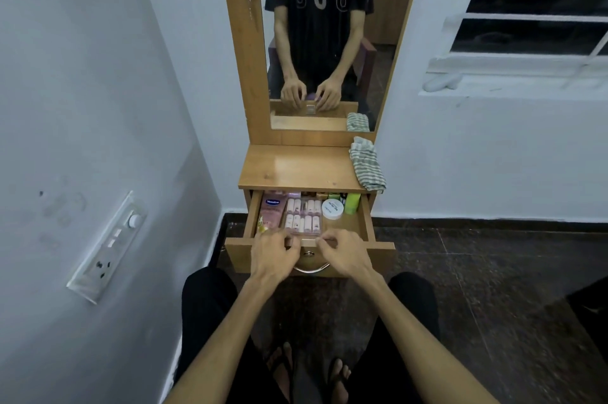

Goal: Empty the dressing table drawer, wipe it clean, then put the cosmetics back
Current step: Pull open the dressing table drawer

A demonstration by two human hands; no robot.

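Note:
The wooden dressing table drawer (243,255) is pulled open in front of me. Inside lie a pink Vaseline tube (273,211) at the left, a clear box of small pale bottles (302,217) in the middle, a white round jar (332,208) and a green bottle (352,203) at the right, with more small items along the back. My left hand (273,250) and my right hand (342,252) both curl their fingers over the top edge of the drawer front, either side of its middle. A striped grey cloth (367,165) lies folded on the table top.
The wooden table top (296,166) sits under a tall mirror (322,25) that reflects me seated. A metal handle (311,268) hangs below my hands. A wall with a switch panel (108,249) is close on the left; a barred window (533,8) is at the right. My knees flank the drawer.

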